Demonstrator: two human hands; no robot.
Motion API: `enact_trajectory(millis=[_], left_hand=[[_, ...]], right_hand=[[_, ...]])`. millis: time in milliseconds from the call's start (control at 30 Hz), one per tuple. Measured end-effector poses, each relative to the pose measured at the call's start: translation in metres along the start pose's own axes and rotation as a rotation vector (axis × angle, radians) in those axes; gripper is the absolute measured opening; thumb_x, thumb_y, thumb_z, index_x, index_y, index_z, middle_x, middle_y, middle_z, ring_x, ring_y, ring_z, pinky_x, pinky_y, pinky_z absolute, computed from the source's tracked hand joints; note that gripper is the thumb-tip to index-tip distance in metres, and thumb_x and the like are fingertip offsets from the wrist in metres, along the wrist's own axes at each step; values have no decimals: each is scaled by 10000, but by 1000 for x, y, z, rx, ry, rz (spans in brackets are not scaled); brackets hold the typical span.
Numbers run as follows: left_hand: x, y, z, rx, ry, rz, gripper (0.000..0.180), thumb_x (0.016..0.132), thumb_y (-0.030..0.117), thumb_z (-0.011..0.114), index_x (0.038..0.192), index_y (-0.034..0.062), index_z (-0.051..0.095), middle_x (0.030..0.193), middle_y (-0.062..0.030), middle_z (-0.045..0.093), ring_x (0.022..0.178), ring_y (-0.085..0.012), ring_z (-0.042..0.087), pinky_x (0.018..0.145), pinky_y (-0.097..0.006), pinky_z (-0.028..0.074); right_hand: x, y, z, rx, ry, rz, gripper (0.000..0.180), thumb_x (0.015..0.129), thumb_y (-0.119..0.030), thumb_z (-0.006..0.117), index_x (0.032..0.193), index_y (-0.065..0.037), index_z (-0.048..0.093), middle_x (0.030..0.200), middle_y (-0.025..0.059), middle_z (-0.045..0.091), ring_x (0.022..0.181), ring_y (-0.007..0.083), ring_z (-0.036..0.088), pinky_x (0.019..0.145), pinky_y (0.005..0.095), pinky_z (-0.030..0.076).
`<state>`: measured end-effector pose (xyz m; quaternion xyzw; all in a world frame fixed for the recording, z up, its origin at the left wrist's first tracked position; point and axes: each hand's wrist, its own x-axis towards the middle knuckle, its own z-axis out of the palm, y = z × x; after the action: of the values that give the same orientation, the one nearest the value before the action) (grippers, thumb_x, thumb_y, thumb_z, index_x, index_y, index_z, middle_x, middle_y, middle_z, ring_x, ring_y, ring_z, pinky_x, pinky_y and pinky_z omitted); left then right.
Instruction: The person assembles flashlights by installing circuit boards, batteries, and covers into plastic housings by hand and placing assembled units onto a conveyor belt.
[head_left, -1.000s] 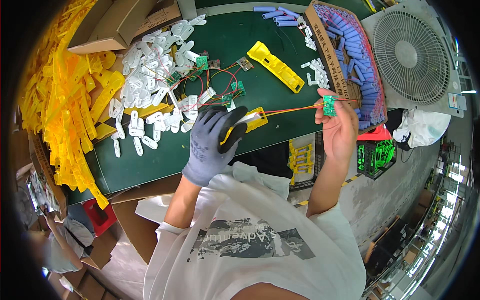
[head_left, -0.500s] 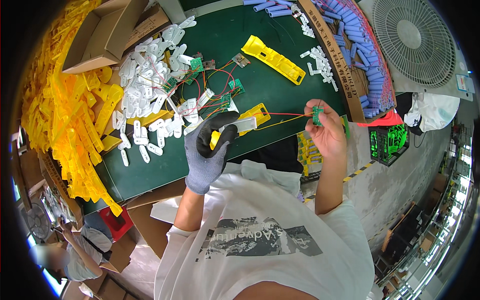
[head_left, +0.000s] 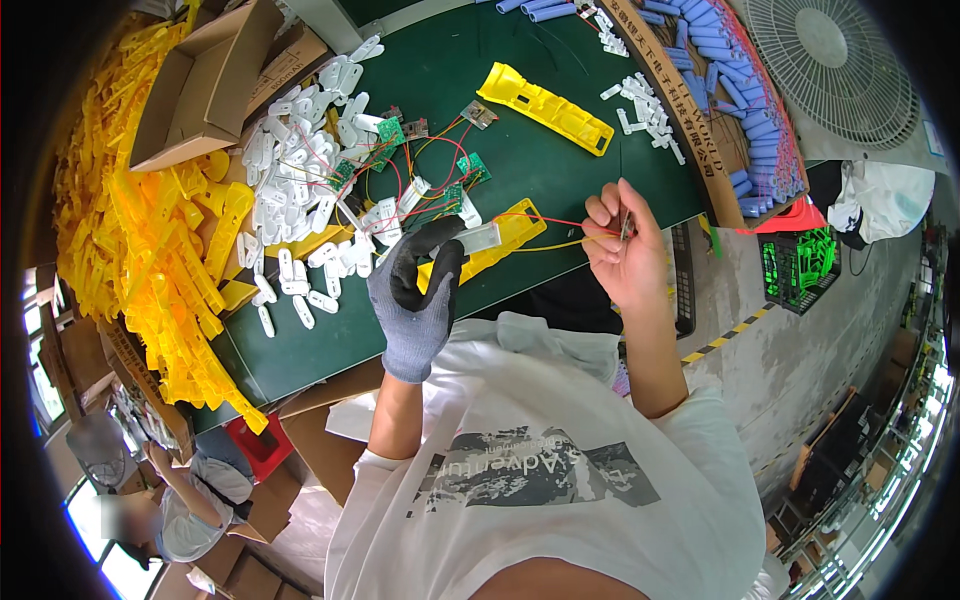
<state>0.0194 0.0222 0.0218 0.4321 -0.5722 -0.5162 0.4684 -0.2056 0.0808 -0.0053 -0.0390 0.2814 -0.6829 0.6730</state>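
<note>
Gloved L hand (head_left: 405, 318) half-curled, thumb + fingers pinching pale block (head_left: 480, 238), near end hidden in grip. R hand (head_left: 632, 262) pinches board (head_left: 627, 224), edge-on, details unclear. Red wire (head_left: 550, 219) btwn hands. Yellow housing (head_left: 516, 232) pokes out R of L hand, partly covered; can't tell if gripped.

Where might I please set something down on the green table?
Bare patches of green table lie between the white pieces and its near edge, and between the upper yellow shell and the right hand. Yellow parts crowd the left, wired circuit boards the middle.
</note>
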Motion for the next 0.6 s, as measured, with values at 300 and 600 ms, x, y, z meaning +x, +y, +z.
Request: enact_trajectory(millis=[300,600], left_hand=[[-8,3,8,277,-194,49,349,740,-10,698,1083,43,660,987,-138,676,827,-293,627,751,-335,496],[-2,-2,11,673,-300,449,608,698,142,759,1272,101,562,1130,-118,593,1011,-311,551,924,-433,433]], right_hand=[[-15,10,21,-724,35,-236,288,896,-250,636,1047,-6,614,808,39,623,575,55,472,531,196,374],[-16,9,24,-1289,76,-368,150,833,-143,710,807,-2,666,624,-34,566,577,20,458,519,200,340]])
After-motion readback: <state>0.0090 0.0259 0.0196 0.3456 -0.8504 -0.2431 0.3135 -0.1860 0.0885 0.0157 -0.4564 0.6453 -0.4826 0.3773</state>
